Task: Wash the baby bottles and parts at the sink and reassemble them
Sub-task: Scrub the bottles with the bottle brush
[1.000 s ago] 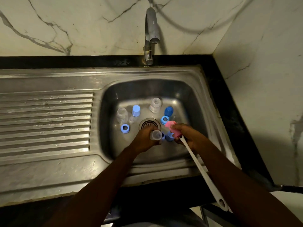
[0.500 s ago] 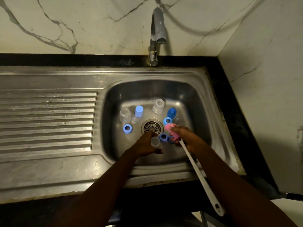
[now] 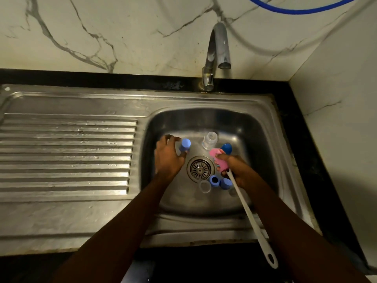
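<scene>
Head view. Steel sink [image 3: 204, 119] is set in a black bench [image 3: 289, 119], with a ribbed draining board [image 3: 67, 156] on its left. Tap [image 3: 217, 50] stands over the basin; no stream is visible.

Parts lie loose on the basin floor, none assembled:
- clear bottle [image 3: 210, 140], upright at the rear
- dark-blue cap [image 3: 226, 148], just right of that bottle
- light-blue cap [image 3: 184, 145], left of the bottle
- light-blue ring [image 3: 214, 180] and a second light-blue piece [image 3: 225, 183], just in front of the drain strainer [image 3: 200, 169]
- clear cup [image 3: 205, 186], beside the ring

Right hand [image 3: 234, 168] grips the bottle brush [image 3: 253, 217] high up. Its fingers wrap the pink sponge head [image 3: 217, 160], and the white handle trails back over the sink's front rim.

Left hand [image 3: 167, 158] is stretched to the basin's left side, knuckles up and fingers bent downward, with the thumb close to the light-blue cap. Whatever lies under the palm is hidden, so it cannot be told whether the hand grips anything.

Judgement: this is the washing stage, at the point of fetching the next part to scrub; reassembly looks far off. The next move calls for the left hand to close firmly on one small piece and bring it to the sponge head. The pieces look light, likely slick and easy to knock over.
</scene>
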A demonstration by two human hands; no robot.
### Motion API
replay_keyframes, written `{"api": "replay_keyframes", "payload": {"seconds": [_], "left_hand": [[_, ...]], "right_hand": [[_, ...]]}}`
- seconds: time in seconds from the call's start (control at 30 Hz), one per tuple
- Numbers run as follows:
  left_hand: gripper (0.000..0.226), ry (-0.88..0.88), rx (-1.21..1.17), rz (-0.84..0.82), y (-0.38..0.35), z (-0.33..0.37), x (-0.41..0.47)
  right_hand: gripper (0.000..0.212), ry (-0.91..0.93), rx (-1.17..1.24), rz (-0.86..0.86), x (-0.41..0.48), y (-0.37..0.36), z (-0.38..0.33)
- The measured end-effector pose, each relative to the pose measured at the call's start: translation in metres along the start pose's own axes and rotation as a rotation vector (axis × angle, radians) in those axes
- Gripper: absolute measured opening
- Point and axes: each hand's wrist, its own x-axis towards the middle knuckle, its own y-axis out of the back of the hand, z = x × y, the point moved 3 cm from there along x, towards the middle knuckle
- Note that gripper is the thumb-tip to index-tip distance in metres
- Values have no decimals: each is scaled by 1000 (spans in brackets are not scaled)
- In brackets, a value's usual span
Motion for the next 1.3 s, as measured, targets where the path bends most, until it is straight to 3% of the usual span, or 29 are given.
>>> {"api": "replay_keyframes", "payload": {"seconds": [0.13, 0.27, 0.43, 0.67, 0.87, 1.03, 1.3], "left_hand": [[72, 50, 231, -144, -5, -8, 21], [68, 126, 333, -324, -14, -23, 33], [51, 164, 158, -293, -4, -25, 38], [44, 26, -114, -183, 13, 43, 48], [44, -46, -363, -163, 21, 83, 61], [46, -54, -449, -174, 18, 97, 67], [46, -78, -528, -204, 20, 102, 67]], "right_hand": [[30, 37, 30, -32, 9, -9, -18], [20, 89, 62, -22, 16, -17, -33], [12, 140, 30, 11, 25, -18, -46], [36, 167, 5, 87, 38, -19, -83], [23, 284, 94, 98, 44, -21, -147], [28, 353, 120, 117, 51, -29, -184], [27, 258, 113, 8, 65, -48, -204]]}}
